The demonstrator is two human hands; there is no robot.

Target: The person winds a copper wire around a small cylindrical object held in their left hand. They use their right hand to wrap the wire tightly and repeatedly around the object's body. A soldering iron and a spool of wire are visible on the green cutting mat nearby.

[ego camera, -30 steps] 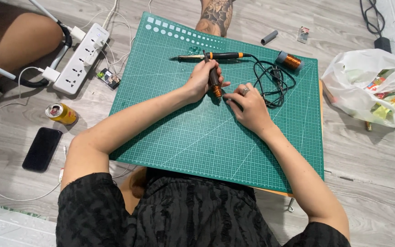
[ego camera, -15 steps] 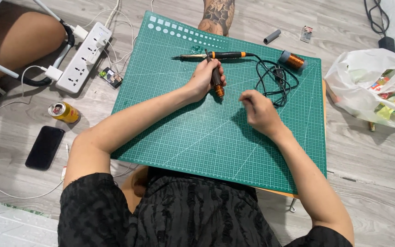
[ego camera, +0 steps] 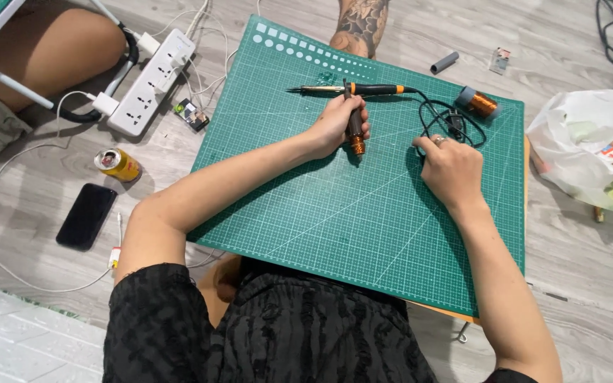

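A green cutting mat [ego camera: 335, 227] lies across my lap. My left hand [ego camera: 335, 126] is shut on a dark cylindrical tool with an orange end [ego camera: 355, 142], held upright-ish on the mat. Just beyond it lies a soldering iron [ego camera: 363, 89] with a black and orange handle, tip pointing left. Its black cable [ego camera: 454, 119] coils at the mat's far right, beside a copper-coloured spool [ego camera: 478, 103]. My right hand [ego camera: 452, 170] rests palm down on the mat, fingers loosely curled, fingertips at the cable coil, nothing visibly gripped.
On the floor to the left are a white power strip [ego camera: 152, 71], a small circuit board [ego camera: 191, 113], a yellow can [ego camera: 117, 164] and a black phone [ego camera: 86, 215]. A white plastic bag [ego camera: 597, 142] lies right. Another person's tattooed leg [ego camera: 360, 25] is beyond the mat.
My right hand has left the tool and slid right across the mat to the cable coil. My left hand keeps hold of the dark tool in about the same spot.
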